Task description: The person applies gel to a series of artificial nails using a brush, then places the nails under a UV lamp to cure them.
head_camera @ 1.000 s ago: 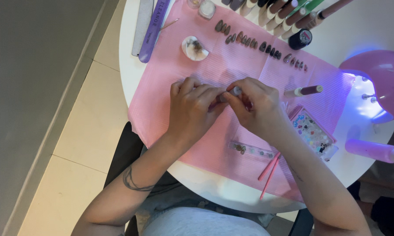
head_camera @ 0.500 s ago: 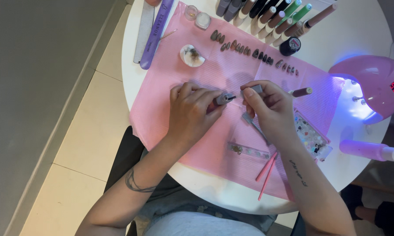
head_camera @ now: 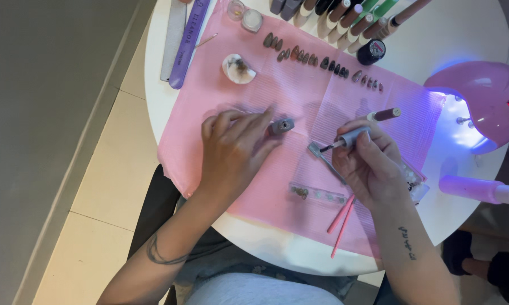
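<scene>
My left hand [head_camera: 235, 148] rests on the pink mat [head_camera: 299, 101] and holds a small grey polish bottle [head_camera: 281, 125] with its open mouth facing right. My right hand [head_camera: 368, 164] grips the bottle's grey cap brush [head_camera: 347, 140], the dark brush tip pointing left toward a thin clear strip [head_camera: 324, 158] also held in that hand. A second clear strip [head_camera: 318, 194] carrying small nail tips lies on the mat below the hands.
A row of dark false nails [head_camera: 322, 62] lines the mat's far edge. Polish bottles [head_camera: 345, 14], nail files [head_camera: 184, 39] and a cotton pad [head_camera: 237, 69] lie beyond. A lit pink nail lamp [head_camera: 480, 104] stands right. Two pink sticks [head_camera: 341, 221] lie near the table edge.
My hands, first together at the bottle, have separated. The right hand has drawn the cap brush out to the right, while the left stays on the open bottle.
</scene>
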